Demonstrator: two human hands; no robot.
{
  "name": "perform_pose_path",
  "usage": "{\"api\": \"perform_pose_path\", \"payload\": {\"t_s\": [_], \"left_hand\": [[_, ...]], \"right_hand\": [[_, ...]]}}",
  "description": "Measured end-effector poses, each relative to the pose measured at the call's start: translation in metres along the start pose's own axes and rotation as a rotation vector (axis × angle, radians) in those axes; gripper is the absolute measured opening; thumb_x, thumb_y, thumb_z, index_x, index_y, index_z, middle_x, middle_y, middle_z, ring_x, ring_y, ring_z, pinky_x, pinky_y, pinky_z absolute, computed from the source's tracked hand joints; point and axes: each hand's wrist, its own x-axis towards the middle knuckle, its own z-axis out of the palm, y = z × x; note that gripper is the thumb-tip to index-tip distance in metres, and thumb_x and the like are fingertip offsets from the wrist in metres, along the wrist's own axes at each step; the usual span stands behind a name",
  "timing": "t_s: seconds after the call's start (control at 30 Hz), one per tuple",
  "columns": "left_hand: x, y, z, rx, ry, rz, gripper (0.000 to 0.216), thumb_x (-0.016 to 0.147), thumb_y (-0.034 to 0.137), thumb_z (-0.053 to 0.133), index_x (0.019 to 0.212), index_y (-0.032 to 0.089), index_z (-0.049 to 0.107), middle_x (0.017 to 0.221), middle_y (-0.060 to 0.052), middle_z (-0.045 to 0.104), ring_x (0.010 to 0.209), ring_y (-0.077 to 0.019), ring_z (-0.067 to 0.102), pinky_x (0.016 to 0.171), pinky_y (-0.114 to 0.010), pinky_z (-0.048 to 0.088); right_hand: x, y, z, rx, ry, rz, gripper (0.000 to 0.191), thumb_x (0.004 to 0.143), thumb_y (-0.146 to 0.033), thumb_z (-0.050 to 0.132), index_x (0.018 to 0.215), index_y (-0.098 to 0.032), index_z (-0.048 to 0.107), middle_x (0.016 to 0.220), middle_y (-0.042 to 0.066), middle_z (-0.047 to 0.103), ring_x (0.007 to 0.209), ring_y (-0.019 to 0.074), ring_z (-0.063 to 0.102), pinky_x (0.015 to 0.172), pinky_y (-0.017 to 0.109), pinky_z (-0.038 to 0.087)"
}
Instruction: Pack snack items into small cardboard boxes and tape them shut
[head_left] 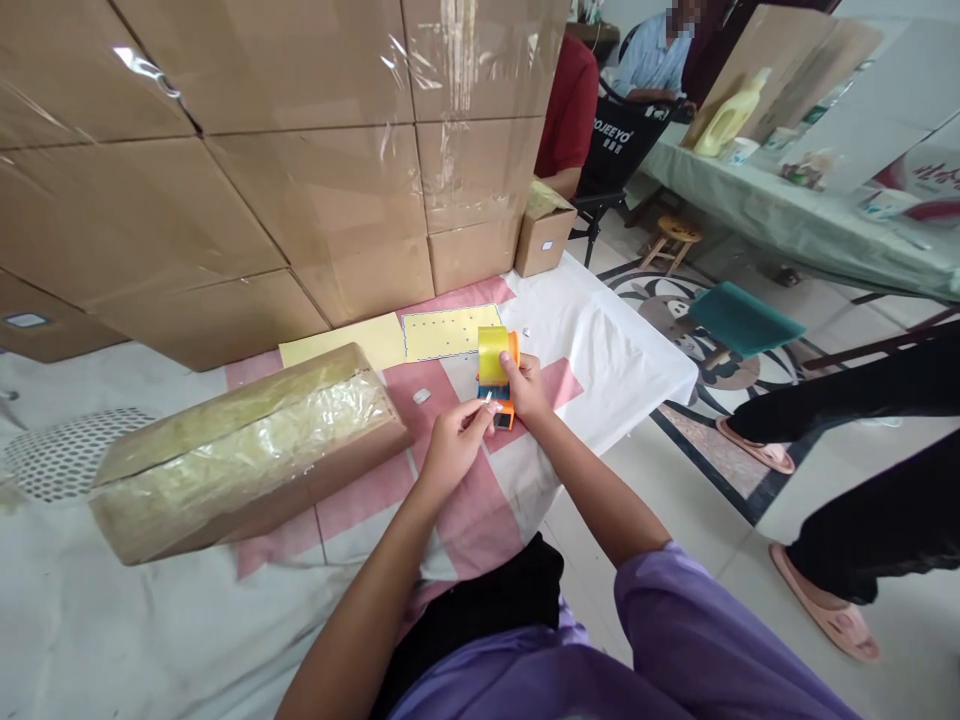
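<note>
My right hand [528,386] is closed around a packing tape dispenser [504,416], which has orange and dark blue parts and carries a wide roll of yellow tape [491,352]. Its thumb presses against the side of the roll. My left hand [454,440] is beside the dispenser's lower end, thumb and fingertips pinched together. A tiny whitish bit shows at those fingertips; whether it is the tape's loose end I cannot tell. To the left lies a long cardboard box [300,500], its top covered with shiny yellowish tape.
Stacked cardboard boxes [315,190] form a wall behind the cloth-covered surface [600,330]. Yellow paper [345,341] and a dotted yellow sheet [435,335] lie before it. A small box [541,240] stands at the far corner. A person's legs [847,390] are at right; two other people sit farther back.
</note>
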Motion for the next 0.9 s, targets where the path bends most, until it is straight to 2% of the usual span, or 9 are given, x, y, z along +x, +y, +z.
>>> {"api": "perform_pose_path", "payload": {"t_s": [0.1,0.2,0.37,0.53,0.67,0.77,0.9], "left_hand": [[-0.006,0.004,0.005,-0.067,-0.044,-0.086,0.038,0.097,0.047,0.053,0.083,0.017,0.07,0.054,0.004,0.05,0.052,-0.0111,0.044,0.056,-0.025,0.035],[-0.011,0.01,0.008,-0.087,-0.069,-0.111,0.035,0.095,0.046,0.054,0.092,0.016,0.071,0.055,0.005,0.049,0.052,-0.0109,0.043,0.055,-0.025,0.033],[-0.026,0.016,0.012,-0.024,-0.121,-0.081,0.036,0.097,0.041,0.051,0.07,0.018,0.06,0.056,0.005,0.049,0.055,-0.011,0.045,0.057,-0.025,0.034],[-0.052,0.01,0.018,0.012,-0.182,-0.117,0.045,0.098,0.04,0.051,0.058,0.02,0.046,0.053,0.005,0.047,0.054,-0.011,0.045,0.059,-0.025,0.035],[-0.067,0.006,0.017,0.008,-0.181,-0.182,0.045,0.098,0.041,0.05,0.057,0.02,0.047,0.053,0.004,0.05,0.053,-0.0118,0.047,0.059,-0.026,0.035],[-0.069,0.007,0.014,0.02,-0.167,-0.194,0.045,0.097,0.041,0.05,0.057,0.02,0.048,0.053,0.004,0.052,0.054,-0.0123,0.048,0.059,-0.026,0.035],[-0.071,0.009,0.014,0.04,-0.17,-0.208,0.045,0.096,0.042,0.05,0.056,0.021,0.049,0.054,0.002,0.056,0.057,-0.0138,0.055,0.062,-0.026,0.039]], "right_hand": [[0.001,0.002,-0.004,0.014,0.061,-0.008,0.056,0.079,-0.074,0.066,0.06,-0.022,0.055,0.052,-0.002,0.052,0.062,0.0182,0.061,0.053,0.028,0.05],[0.002,0.001,-0.008,0.024,0.111,-0.029,0.055,0.081,-0.071,0.066,0.059,-0.022,0.053,0.051,-0.003,0.05,0.059,0.0167,0.059,0.052,0.027,0.049],[0.01,-0.003,-0.013,0.143,0.236,-0.064,0.052,0.082,-0.064,0.069,0.058,-0.023,0.049,0.051,-0.005,0.047,0.05,0.0127,0.052,0.047,0.025,0.047],[0.025,-0.005,-0.023,0.356,0.407,0.0,0.039,0.083,-0.058,0.067,0.072,-0.023,0.055,0.061,-0.004,0.059,0.054,0.0133,0.061,0.053,0.025,0.054],[0.028,-0.003,-0.025,0.417,0.351,0.076,0.036,0.081,-0.057,0.069,0.081,-0.022,0.061,0.066,-0.003,0.066,0.059,0.0158,0.068,0.056,0.027,0.058],[0.026,-0.003,-0.024,0.418,0.33,0.053,0.035,0.079,-0.055,0.072,0.083,-0.021,0.064,0.067,-0.002,0.068,0.062,0.0162,0.069,0.056,0.026,0.058],[0.023,-0.008,-0.02,0.444,0.26,0.011,0.038,0.078,-0.056,0.076,0.088,-0.019,0.069,0.076,0.001,0.074,0.072,0.0184,0.073,0.065,0.027,0.062]]}}
